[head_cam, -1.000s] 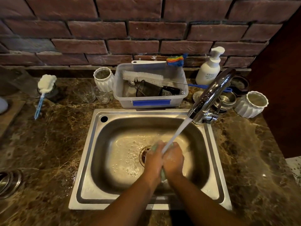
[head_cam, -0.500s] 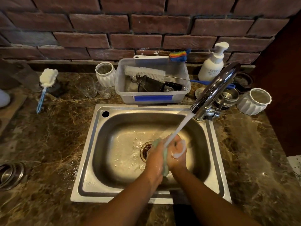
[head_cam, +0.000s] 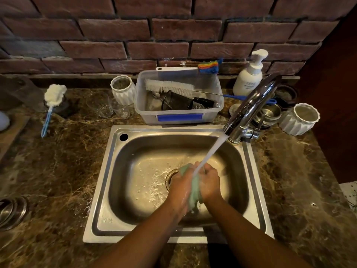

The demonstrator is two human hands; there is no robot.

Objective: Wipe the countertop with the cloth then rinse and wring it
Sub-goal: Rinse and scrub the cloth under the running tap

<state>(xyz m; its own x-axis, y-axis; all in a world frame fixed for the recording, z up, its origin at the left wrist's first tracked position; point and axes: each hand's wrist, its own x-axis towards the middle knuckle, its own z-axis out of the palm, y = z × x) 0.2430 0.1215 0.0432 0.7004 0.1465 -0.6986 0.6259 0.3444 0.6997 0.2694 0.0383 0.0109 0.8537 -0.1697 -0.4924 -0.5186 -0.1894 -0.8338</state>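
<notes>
Left hand | right hand | both gripping cloth between them (under water)

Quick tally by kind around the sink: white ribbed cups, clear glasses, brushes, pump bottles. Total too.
White ribbed cups: 2
Clear glasses: 2
Brushes: 3
Pump bottles: 1
Total: 8

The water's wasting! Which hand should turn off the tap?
Probably the right hand: the shiny chrome tap stands at the right rim of the steel sink, nearer that hand. The left hand can hold the wet green cloth meanwhile.
</notes>
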